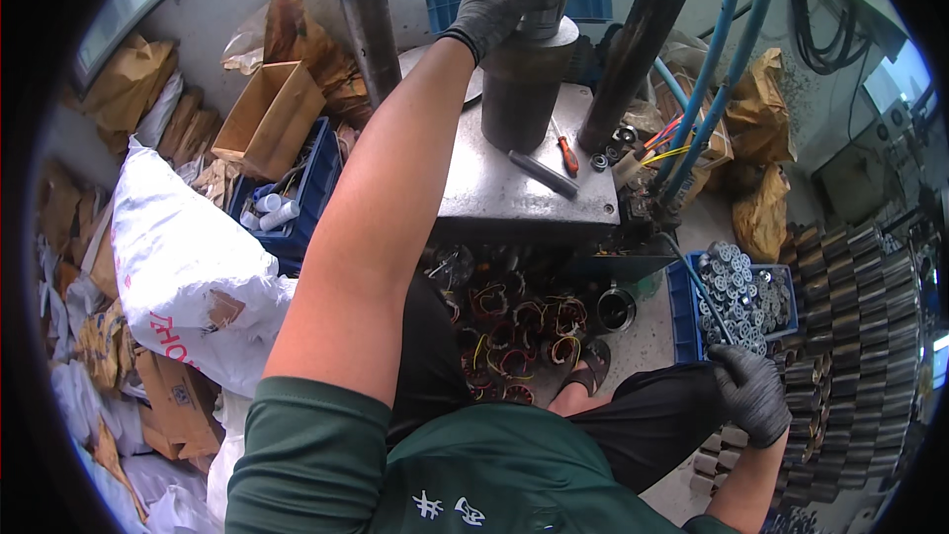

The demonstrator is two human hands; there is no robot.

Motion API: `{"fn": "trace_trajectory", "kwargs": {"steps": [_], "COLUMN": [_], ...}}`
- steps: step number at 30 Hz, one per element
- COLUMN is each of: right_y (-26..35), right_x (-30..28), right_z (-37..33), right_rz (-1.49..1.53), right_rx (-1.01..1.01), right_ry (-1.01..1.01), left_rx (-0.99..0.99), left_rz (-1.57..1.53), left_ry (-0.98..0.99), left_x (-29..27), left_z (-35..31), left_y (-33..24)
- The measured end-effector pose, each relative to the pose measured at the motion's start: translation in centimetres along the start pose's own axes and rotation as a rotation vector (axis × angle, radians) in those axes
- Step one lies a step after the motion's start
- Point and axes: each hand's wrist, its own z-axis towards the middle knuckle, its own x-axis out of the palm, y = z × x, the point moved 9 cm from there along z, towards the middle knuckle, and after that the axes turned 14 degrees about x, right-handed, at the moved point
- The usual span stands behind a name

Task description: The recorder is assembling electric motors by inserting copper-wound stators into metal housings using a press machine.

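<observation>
My left hand [489, 15], in a dark grey glove, reaches far forward with its fingers round a shiny metal cylinder [542, 5]. That cylinder stands on a thick dark round post [521, 104] on the steel press bed [484, 183]. My right hand [753, 398], gloved too, is beside my right knee. It is closed round the lower end of a thin lever [700, 287] that slopes down from the press. A screwdriver with an orange handle [567, 156] and a short dark bar [543, 174] lie on the bed.
Dark press columns [366, 25] flank the post. Coiled stator parts with coloured wires [514, 331] lie under the bed. To the right are a blue crate [684, 311] of grey metal parts and stacked metal sleeves [850, 336]. A white sack [188, 257] and a wooden box [269, 119] stand left.
</observation>
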Motion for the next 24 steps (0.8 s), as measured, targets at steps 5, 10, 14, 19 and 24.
{"fn": "trace_trajectory", "kwargs": {"steps": [5, 10, 14, 19, 24], "right_y": [-0.5, -0.6, -0.6, -0.3, -0.9], "right_x": [1.1, 0.1, 0.6, 0.4, -0.4], "right_z": [-0.1, 0.1, 0.2, -0.1, 0.6], "right_rz": [-0.057, 0.035, -0.028, -0.045, 0.037], "right_rx": [0.033, 0.023, 0.043, -0.018, 0.066], "right_ry": [0.118, 0.030, 0.089, 0.093, 0.048], "left_rx": [0.048, 0.000, -0.040, -0.030, -0.029], "left_rz": [-0.053, 0.002, 0.032, 0.036, 0.032], "left_ry": [0.002, 0.011, 0.019, 0.017, 0.004], "left_x": [0.3, 0.1, 0.1, 0.1, 0.0], "left_z": [0.0, 0.3, 0.2, 0.2, 0.1], "left_y": [-0.7, 0.2, 0.7, 0.6, 0.8]}}
